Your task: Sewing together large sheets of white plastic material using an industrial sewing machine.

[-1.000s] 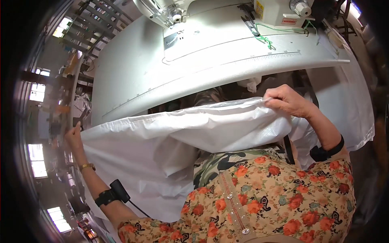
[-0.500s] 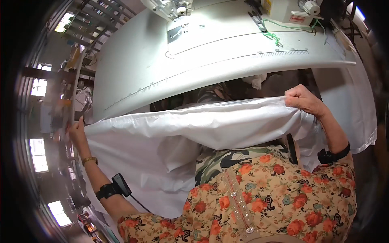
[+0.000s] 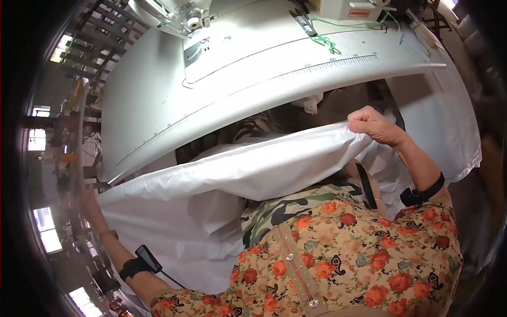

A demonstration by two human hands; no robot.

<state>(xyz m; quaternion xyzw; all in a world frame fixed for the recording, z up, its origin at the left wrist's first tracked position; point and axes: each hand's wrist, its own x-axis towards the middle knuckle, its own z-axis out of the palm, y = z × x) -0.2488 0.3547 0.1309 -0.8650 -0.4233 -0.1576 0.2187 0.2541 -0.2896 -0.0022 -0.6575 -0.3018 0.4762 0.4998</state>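
A large white fabric sheet [image 3: 227, 169] spans the gap between my two arms, its upper edge pulled nearly straight and its body hanging in folds over my lap. My right hand [image 3: 374, 126] is closed in a fist around the edge at the right. Motion blurs my left hand [image 3: 88, 202] at the far left, but the sheet's taut edge runs into it, gripped there. Beyond the sheet is the pale sewing table [image 3: 211, 100], carrying a sewing machine head [image 3: 190, 18] with its needle plate [image 3: 198, 52].
Black thread snips [image 3: 302, 22] and tangled green thread [image 3: 325, 43] lie on the tabletop beside the white machine body [image 3: 348, 10]. More white cloth [image 3: 435, 116] drapes at the right. A cabled device [image 3: 148, 259] is strapped to my left forearm, and a slatted rack [image 3: 100, 37] stands far left.
My left hand has moved outward and down, blurring, with the sheet's edge now slanting more. My right hand keeps its fist on the edge. The whole view has shifted a little.
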